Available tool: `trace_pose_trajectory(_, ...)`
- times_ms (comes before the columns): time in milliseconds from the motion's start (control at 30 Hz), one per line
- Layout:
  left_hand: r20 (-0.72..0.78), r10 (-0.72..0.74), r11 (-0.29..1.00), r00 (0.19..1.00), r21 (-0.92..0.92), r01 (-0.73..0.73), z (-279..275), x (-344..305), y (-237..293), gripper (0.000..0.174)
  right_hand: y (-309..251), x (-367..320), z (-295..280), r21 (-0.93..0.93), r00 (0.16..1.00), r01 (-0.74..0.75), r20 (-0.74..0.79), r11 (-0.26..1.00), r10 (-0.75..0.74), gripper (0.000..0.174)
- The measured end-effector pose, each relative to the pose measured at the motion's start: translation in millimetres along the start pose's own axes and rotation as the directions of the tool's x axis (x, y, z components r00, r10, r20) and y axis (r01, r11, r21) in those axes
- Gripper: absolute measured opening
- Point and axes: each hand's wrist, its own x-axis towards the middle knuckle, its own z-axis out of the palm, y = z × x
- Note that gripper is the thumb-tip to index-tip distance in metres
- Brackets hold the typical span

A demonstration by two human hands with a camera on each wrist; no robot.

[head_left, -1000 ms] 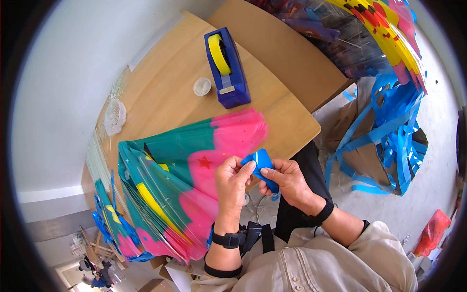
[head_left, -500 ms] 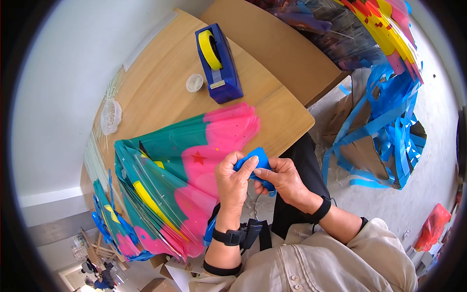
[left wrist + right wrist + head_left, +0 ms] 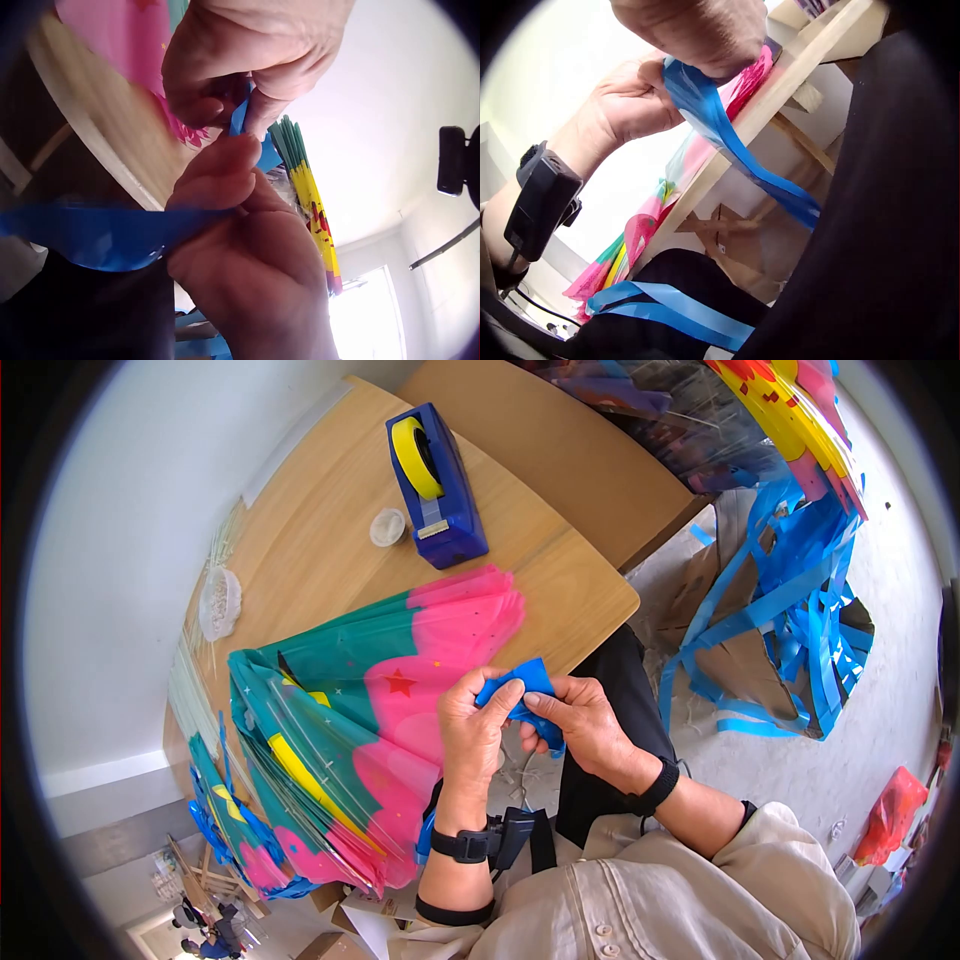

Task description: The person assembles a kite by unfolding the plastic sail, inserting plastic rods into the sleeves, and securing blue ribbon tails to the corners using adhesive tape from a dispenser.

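Note:
Both hands hold a blue strip (image 3: 532, 676) above the lap, beside the table's near corner. The left hand (image 3: 472, 725) pinches its left part between thumb and fingers; the right hand (image 3: 590, 730) pinches it close by, the two thumbs nearly meeting. From the hands a length of the blue strip (image 3: 742, 154) hangs down in the right wrist view. Another stretch of the strip (image 3: 112, 236) crosses the left wrist view. To the left, a pile of green and pink printed sheets (image 3: 350, 680) lies on the table (image 3: 560, 560). Folds within the grip are hidden.
A blue tape dispenser (image 3: 438, 490) and a small white cup (image 3: 387, 527) stand on the table. Thin white sticks (image 3: 195, 680) lie along its far left edge. At the right, blue strips (image 3: 790, 615) hang over a cardboard box; a red bag (image 3: 890, 815) is on the floor.
The hands have stayed together while the blue piece between them has turned and shifted, its upper part now spread more openly. The head view has moved slightly.

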Motion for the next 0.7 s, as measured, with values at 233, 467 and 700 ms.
trace_pose_trajectory(233, 0.003, -0.004, 1.0, 1.0, -0.02, 0.004, 0, 1, -1, 0.016, -1, 0, -3, 0.006, 1.0, 0.005, -0.018, 1.0, -0.005, 0.014)
trace_pose_trajectory(467, -0.055, -0.027, 0.996, 0.998, -0.087, 0.022, -3, 3, 12, 0.012, -7, 1, -8, 0.039, 0.997, -0.007, -0.078, 0.999, 0.01, 0.013)
trace_pose_trajectory(700, -0.033, 0.037, 0.999, 0.999, 0.006, -0.037, -2, 6, -4, 0.01, -3, 4, -7, 0.05, 0.999, 0.015, -0.052, 0.999, -0.012, 0.012)
